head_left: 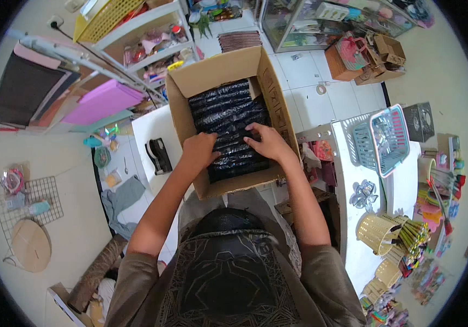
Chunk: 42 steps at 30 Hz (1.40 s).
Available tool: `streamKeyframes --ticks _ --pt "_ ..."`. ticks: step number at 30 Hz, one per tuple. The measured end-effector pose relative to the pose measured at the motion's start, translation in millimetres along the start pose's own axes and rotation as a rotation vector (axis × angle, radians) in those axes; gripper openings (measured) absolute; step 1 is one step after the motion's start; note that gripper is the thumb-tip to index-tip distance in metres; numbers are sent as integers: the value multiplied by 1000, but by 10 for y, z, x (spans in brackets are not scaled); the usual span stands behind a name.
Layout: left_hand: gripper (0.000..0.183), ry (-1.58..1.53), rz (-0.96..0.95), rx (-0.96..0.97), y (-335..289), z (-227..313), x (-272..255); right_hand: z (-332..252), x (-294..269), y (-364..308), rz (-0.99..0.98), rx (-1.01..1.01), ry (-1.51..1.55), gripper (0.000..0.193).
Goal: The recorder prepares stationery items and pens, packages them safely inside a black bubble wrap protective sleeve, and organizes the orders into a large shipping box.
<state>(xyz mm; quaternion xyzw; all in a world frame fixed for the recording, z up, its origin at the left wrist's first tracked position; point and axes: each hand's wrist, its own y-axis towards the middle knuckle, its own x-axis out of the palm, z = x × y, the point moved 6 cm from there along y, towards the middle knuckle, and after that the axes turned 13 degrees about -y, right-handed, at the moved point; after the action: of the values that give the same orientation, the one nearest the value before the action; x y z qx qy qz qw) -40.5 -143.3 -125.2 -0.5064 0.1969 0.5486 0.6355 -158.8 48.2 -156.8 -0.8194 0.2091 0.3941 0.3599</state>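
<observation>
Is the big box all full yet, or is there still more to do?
Nearly full: the cardboard box is open, and rows of dark shiny packets fill it from side to side. Right now the left hand and right hand both lie flat on the nearer packets. What looks left is the flaps, which stand open. How deep the packets go cannot be seen.

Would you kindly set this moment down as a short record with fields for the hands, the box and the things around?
left hand: left hand rests palm down on the dark wrapped packs, fingers curled
right hand: right hand lies on the same packs, fingers spread toward the left
box: open cardboard box, flaps up, filled with rows of the packs
support: box sits at the edge of a white table
nearby: black tape dispenser left of the box; blue plastic basket on the right
</observation>
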Motion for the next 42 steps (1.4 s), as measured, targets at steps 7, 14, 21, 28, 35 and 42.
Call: streamKeyframes --ticks 7,14,21,28,35,42 --pt "45 -570 189 450 -618 750 -1028 -532 -1021 -1197 613 -149 478 34" --pt "52 -410 227 933 -1001 1689 -1163 -688 -1114 -2376 1018 145 204 43" --pt "55 -368 -38 1285 -1234 2456 -718 -693 -407 -3557 1212 589 103 57" --pt "57 -390 -440 1401 -1754 3016 288 -685 484 -4717 1238 972 148 60" --pt "59 -294 -437 1507 -2341 3465 982 -579 1069 -5592 1296 1152 101 62" --pt "60 -323 -385 1474 -2489 3710 1892 42 1631 -5911 1280 1079 87 68"
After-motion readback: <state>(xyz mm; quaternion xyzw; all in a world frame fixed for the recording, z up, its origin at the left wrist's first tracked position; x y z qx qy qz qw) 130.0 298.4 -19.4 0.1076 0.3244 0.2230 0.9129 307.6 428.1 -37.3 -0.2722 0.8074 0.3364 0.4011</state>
